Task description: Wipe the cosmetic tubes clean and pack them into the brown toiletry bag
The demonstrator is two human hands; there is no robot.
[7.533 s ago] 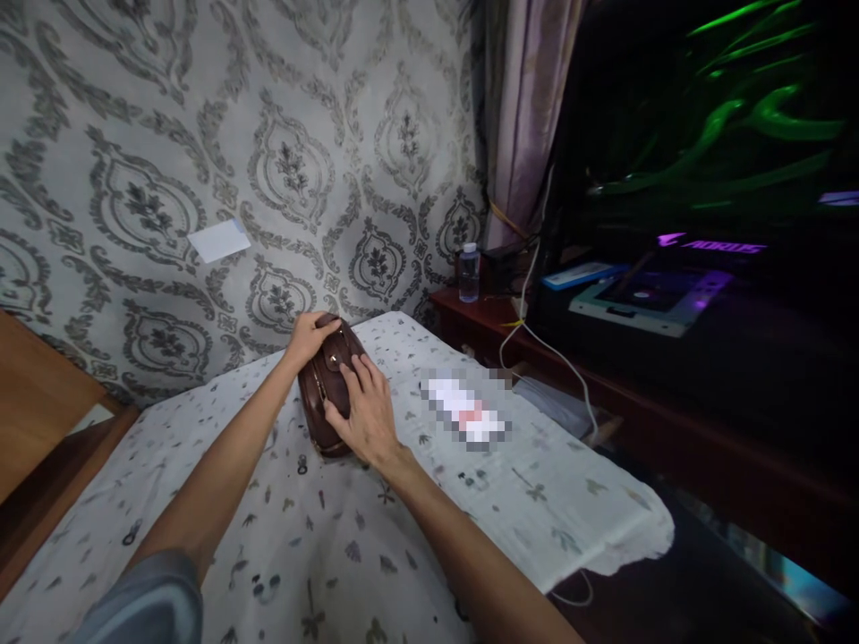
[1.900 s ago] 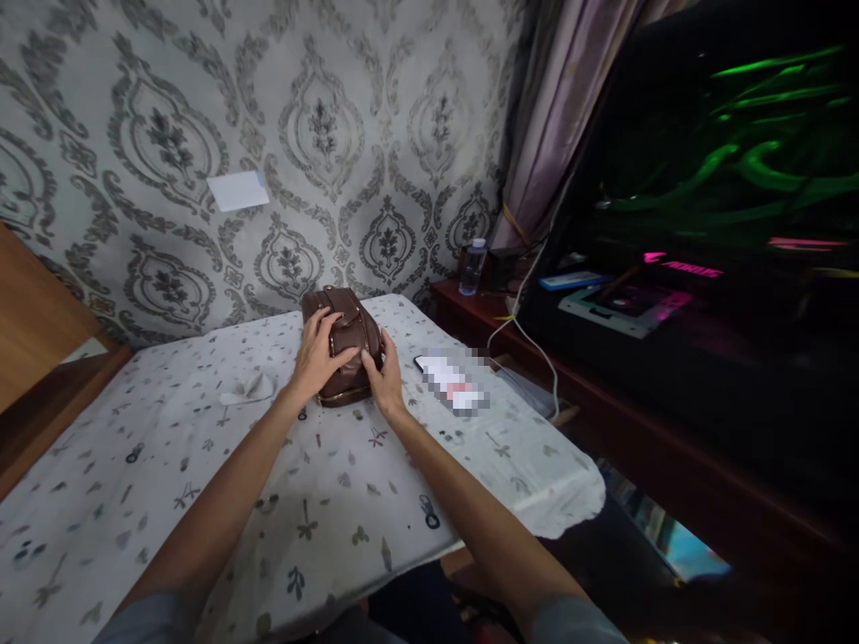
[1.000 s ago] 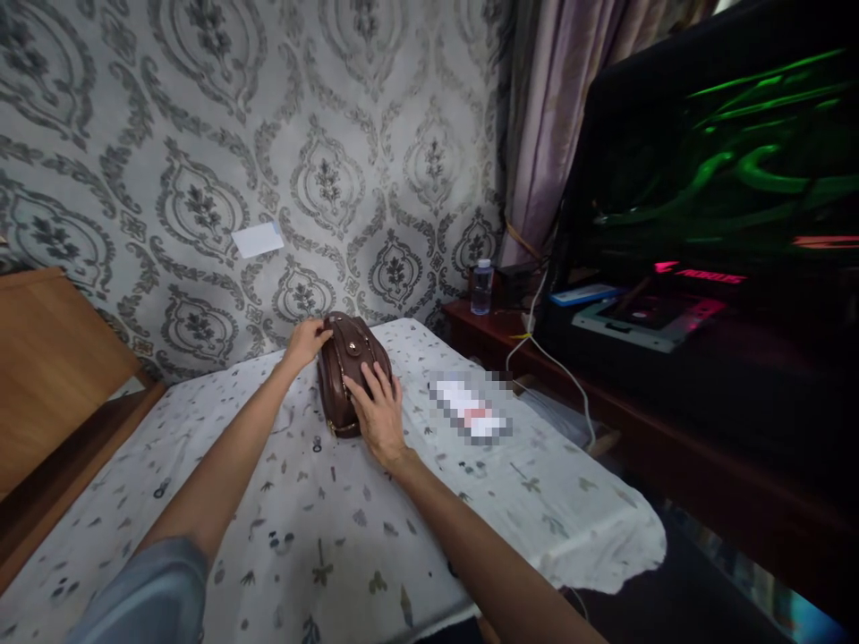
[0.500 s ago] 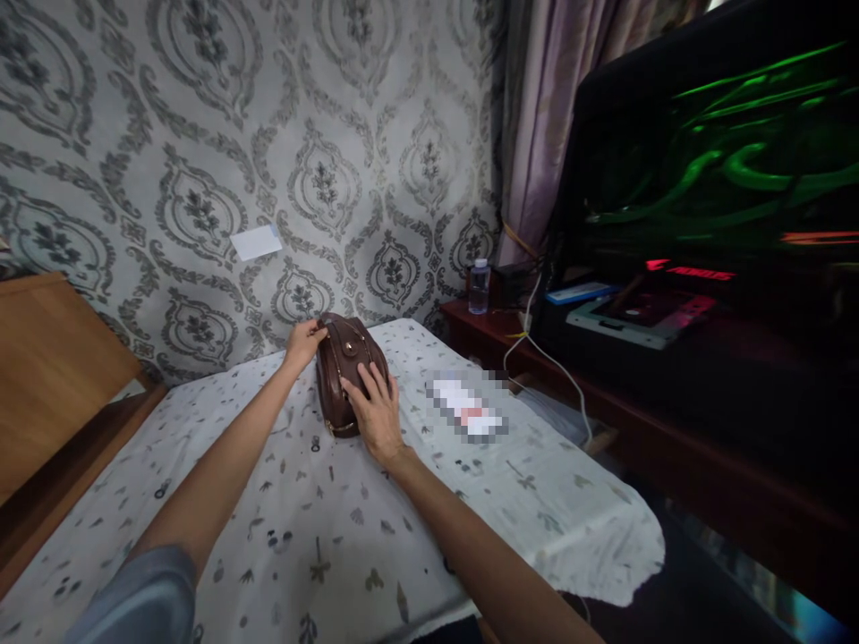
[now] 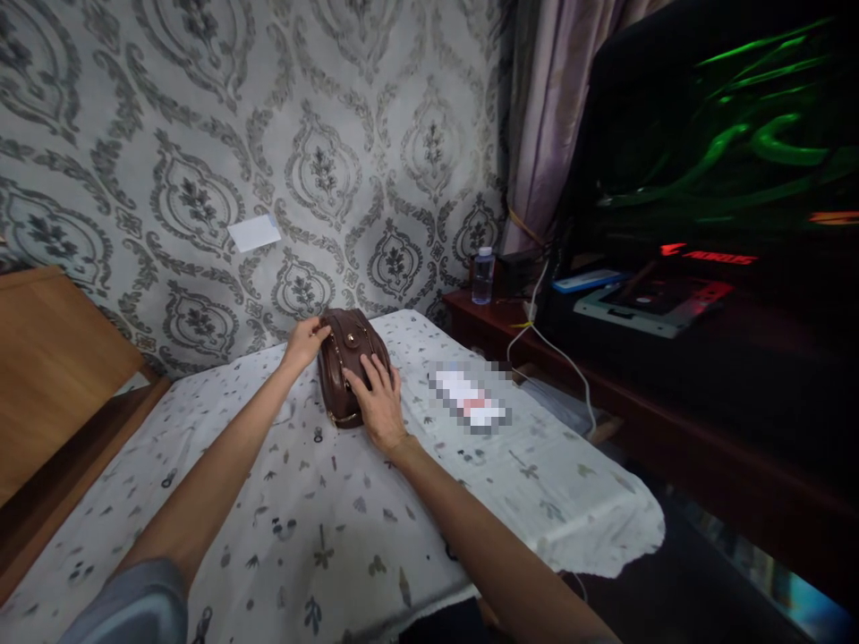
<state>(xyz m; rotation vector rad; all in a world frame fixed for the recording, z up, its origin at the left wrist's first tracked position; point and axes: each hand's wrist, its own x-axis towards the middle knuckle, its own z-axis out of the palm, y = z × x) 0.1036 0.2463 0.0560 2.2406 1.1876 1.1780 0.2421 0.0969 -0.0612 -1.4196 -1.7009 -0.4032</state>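
Note:
A brown leather bag [image 5: 342, 394] with a gold-coloured button and zips lies on the patterned white sheet [image 5: 282, 528]. At the bag's far left edge, my left hand [image 5: 305, 344] is closed, thumb and fingertips pinched on it near a zip line. The exact part between those fingertips is too small to make out. My right hand [image 5: 381, 402] rests with spread fingers on the bag's right side, pressing on its top. The palm hides part of that side.
Right of the bag lies a blurred-out pale object [image 5: 470, 398]. A clear bottle [image 5: 482, 277] stands on a dark red table [image 5: 463, 306], with a white cable [image 5: 560, 367] hanging nearby. A dark computer case [image 5: 725, 179] glows green. At left rises a wooden board [image 5: 60, 376].
The view has shifted slightly. Both hands keep nearly the same places on the bag, and the bag itself shows no clear change.

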